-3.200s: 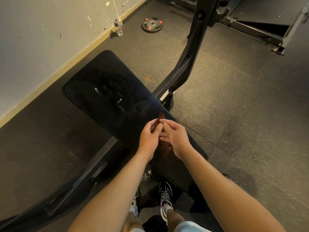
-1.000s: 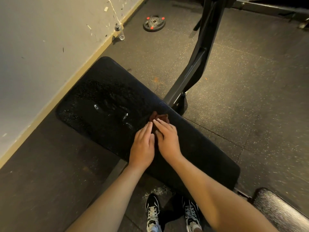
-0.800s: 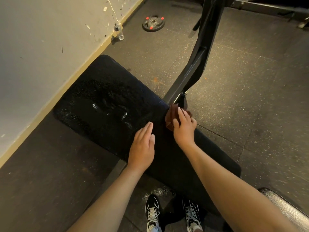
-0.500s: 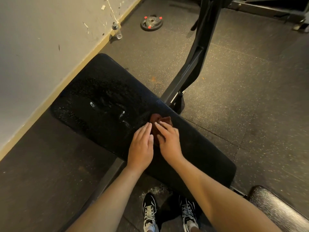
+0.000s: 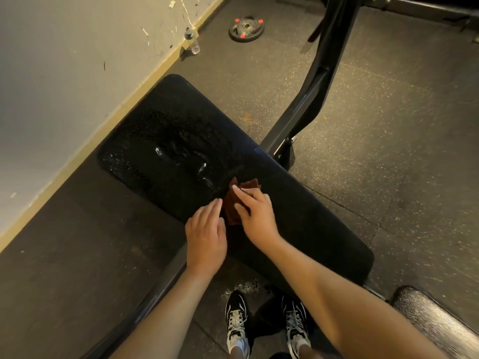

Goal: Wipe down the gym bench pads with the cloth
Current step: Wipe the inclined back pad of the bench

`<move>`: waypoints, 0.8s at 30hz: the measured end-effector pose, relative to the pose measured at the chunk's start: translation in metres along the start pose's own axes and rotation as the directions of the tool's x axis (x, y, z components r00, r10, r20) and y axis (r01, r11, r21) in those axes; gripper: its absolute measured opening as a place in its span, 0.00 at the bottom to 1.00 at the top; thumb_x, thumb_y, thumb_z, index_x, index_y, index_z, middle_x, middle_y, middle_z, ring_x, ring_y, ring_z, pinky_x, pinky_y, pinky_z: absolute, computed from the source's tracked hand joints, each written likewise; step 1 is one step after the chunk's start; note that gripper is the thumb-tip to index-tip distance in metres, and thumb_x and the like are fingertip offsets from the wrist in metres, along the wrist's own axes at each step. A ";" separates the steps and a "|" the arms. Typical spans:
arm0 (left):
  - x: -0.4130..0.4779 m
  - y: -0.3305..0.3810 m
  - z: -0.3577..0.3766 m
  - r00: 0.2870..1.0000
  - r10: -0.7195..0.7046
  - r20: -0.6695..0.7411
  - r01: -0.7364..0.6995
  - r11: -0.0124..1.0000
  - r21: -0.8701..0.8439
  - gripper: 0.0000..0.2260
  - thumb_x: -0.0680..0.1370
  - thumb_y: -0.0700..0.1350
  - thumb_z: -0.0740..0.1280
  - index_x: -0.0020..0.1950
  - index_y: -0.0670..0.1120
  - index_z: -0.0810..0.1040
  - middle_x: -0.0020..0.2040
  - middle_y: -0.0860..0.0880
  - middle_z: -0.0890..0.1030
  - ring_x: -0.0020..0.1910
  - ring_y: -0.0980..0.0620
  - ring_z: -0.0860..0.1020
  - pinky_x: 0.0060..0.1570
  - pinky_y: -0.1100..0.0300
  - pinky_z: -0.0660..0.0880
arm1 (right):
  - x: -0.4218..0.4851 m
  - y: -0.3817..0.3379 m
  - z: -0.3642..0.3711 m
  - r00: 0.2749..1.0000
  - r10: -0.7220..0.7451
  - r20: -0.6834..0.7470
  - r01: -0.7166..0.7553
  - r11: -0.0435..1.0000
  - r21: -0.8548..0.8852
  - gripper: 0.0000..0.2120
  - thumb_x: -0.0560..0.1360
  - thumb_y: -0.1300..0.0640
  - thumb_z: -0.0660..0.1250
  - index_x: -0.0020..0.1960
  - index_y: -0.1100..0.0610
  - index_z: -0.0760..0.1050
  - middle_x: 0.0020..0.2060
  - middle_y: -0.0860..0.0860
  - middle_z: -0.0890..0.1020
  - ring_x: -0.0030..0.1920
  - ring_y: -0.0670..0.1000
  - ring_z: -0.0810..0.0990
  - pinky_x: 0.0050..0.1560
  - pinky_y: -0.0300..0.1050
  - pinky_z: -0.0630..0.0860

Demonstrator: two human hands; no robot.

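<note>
Your right hand point(image 5: 255, 212) is on the cloth point(image 5: 230, 206), fingers bent over the top of it and thumb set against its near side, so the brown fabric is bunched and held down between them. The index fingertip reaches the cloth's far left corner, and a small flap of fabric shows past your knuckles on the far side. The cloth lies on the black bench pad point(image 5: 298, 203), roughly midway along its length and closer to the pad's far edge than to the edge by your feet.

Your left hand point(image 5: 206, 234) lies flat and relaxed on the pad just left of the cloth, fingers straight and together and holding nothing. Its fingertips come right up to the cloth's left edge; you cannot tell whether they touch it.

To the left of both hands the pad is wet: droplets and a few shiny streaks point(image 5: 178, 151) cover its left part, which ends near the wall point(image 5: 64, 60). The part of the pad to the right of your hands looks dull and even.

A black frame upright point(image 5: 321, 81) rises from beyond the pad's far edge. A second pad point(image 5: 435, 322) shows at the near right corner. On the speckled floor point(image 5: 388, 151) far off lie a weight plate point(image 5: 246, 26) and, against the wall, a clear bottle point(image 5: 191, 44). Your two shoes point(image 5: 236, 322) stand on the floor below the pad's near edge.
</note>
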State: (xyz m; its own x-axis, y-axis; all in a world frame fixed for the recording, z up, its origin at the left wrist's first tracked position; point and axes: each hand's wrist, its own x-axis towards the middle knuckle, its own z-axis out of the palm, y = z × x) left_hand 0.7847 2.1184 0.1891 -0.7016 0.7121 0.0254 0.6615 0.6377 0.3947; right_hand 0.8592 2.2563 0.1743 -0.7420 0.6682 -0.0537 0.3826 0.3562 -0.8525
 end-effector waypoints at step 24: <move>-0.011 -0.036 -0.027 0.997 -0.002 0.072 0.019 0.971 -0.237 0.21 0.85 0.45 0.56 0.79 0.50 0.64 0.78 0.55 0.64 0.77 0.60 0.58 0.70 0.73 0.55 | 0.026 -0.039 0.027 0.991 0.117 -0.070 -0.124 0.986 -0.109 0.23 0.83 0.54 0.58 0.77 0.43 0.62 0.78 0.44 0.59 0.75 0.53 0.54 0.74 0.48 0.52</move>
State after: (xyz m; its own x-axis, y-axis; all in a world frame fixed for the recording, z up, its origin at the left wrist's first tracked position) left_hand 0.7612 2.0792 0.1996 -0.6823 0.7299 -0.0416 0.5660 0.5634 0.6018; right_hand 0.8100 2.2420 0.1915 -0.6518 0.7494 -0.1168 0.5296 0.3394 -0.7774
